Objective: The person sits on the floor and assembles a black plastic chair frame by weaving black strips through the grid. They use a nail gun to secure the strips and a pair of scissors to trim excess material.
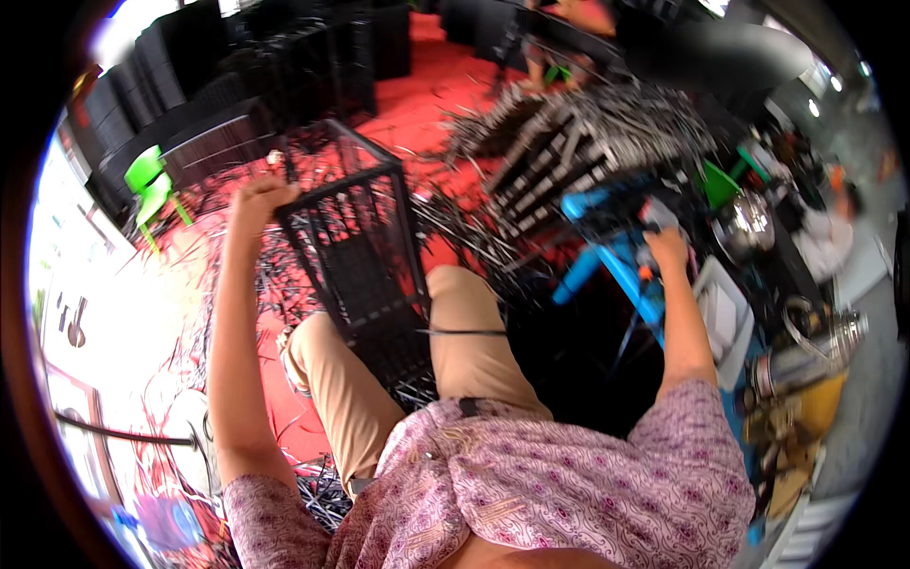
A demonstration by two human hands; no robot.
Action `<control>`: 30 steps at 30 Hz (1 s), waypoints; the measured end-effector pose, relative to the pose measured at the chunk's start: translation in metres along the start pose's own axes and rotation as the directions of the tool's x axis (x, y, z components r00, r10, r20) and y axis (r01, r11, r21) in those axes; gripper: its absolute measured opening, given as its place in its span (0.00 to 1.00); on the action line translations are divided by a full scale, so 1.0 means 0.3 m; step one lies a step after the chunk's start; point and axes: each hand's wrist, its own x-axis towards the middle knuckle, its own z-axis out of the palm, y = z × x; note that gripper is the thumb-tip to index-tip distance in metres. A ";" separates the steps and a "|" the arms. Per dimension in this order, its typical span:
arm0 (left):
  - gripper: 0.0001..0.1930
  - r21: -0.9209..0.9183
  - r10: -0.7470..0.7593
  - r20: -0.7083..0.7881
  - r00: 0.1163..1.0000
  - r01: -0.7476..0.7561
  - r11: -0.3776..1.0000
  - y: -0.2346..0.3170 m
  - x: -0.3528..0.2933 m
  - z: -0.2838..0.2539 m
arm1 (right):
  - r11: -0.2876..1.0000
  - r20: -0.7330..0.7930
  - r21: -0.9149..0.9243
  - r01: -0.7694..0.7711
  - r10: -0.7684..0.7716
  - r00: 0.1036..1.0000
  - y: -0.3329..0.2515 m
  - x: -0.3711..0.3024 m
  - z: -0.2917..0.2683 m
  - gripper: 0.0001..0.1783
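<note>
Steadying the black frame [355, 266] well calls, I judge, for a firm but unforced hold at its upper corner with the left hand [264, 197], since that arm reaches out nearly straight and a hard pull could tip the slatted sides over. The legs look well placed to guard the lower end, which sits between the thighs beside the right knee [453, 284]; closing them lightly on it would probably spare the left arm. The black strip [464, 332] across the right thigh is best kept from snagging, as are the loose strips on the red floor [284, 403]. The left fingers appear clamped on the frame's top left corner, so most of its body lies to their right and below them, leaning at a slant. The right hand [668, 245] is well apart from the frame, over the blue counter [630, 284] among dark items [616, 218]; its fingers are bent, but I cannot tell whether they close on anything. Choosing by eye there seems wiser than groping, with such clutter packed around the knuckles.
</note>
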 end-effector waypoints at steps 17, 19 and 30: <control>0.09 -0.248 -0.045 0.032 0.998 0.052 0.967 0.002 -0.020 0.004 | 0.613 -0.123 0.790 0.018 0.130 0.984 0.115 0.141 -0.092 0.18; 0.10 -0.206 -0.117 0.022 0.993 0.119 0.971 0.017 -0.029 0.005 | 0.567 -0.156 0.824 0.026 0.182 0.971 0.018 -0.001 -0.250 0.20; 0.12 -0.137 0.052 -0.032 0.998 -0.056 0.989 -0.047 0.034 -0.014 | -0.151 -0.232 0.972 0.182 -0.453 0.861 -0.724 -0.875 -0.543 0.11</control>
